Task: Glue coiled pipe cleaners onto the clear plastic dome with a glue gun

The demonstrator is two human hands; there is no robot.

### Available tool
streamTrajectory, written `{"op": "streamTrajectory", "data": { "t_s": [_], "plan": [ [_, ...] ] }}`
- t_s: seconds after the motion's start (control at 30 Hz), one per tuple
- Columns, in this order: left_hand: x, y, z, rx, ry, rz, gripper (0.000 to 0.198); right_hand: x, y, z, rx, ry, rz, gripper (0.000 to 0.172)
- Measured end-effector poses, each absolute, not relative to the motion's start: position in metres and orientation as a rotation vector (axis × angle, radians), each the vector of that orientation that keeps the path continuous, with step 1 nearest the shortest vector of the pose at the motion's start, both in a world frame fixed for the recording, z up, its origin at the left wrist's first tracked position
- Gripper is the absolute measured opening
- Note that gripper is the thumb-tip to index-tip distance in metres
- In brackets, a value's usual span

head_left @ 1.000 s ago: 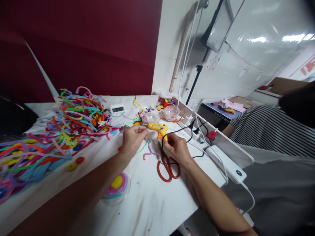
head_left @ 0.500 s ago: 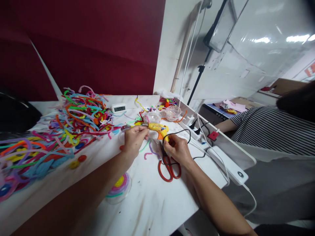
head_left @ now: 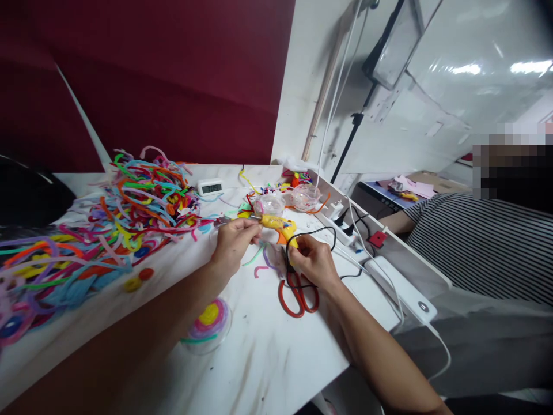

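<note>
A yellow glue gun lies across the space between my hands, its metal nozzle pointing left. My right hand is closed around its handle, near the black cord. At the nozzle, my left hand has its thumb and fingers pinched together; whatever they hold is too small to make out. Below the gun lie red-handled scissors, their blades partly hidden. A clear round dish with a coiled pink, purple and yellow disc sits by my left forearm, which hides part of it.
Tangled pipe cleaners cover the table's left side. A small white digital clock and clear bowls stand at the back. On the right are a power strip, a white box with a cable, and another person in a striped top.
Both hands keep nearly the same hold and place around the glue gun. The view has shifted slightly, and more of the coiled disc shows beside my left forearm.
</note>
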State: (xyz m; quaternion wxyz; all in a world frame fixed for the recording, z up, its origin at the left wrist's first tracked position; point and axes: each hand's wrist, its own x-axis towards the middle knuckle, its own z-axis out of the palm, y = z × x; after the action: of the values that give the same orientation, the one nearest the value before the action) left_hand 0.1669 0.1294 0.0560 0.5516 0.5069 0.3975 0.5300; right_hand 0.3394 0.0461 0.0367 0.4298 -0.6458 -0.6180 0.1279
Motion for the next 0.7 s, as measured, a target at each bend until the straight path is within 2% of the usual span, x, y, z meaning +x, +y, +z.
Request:
{"op": "streamTrajectory", "data": {
  "t_s": [0.17, 0.43, 0.7],
  "plan": [
    [0.164, 0.129, 0.059, 1.247, 0.923, 1.201, 0.019, 0.340, 0.047, 0.035, -1.666, -1.528, 0.257, 0.017],
    [0.168, 0.127, 0.056, 1.229, 0.983, 1.259, 0.012, 0.337, 0.047, 0.035, -1.740, -1.521, 0.178, 0.015],
    [0.175, 0.128, 0.055, 1.151, 1.008, 1.334, 0.007, 0.336, 0.047, 0.034, -1.675, -1.512, 0.256, 0.017]
  ]
}}
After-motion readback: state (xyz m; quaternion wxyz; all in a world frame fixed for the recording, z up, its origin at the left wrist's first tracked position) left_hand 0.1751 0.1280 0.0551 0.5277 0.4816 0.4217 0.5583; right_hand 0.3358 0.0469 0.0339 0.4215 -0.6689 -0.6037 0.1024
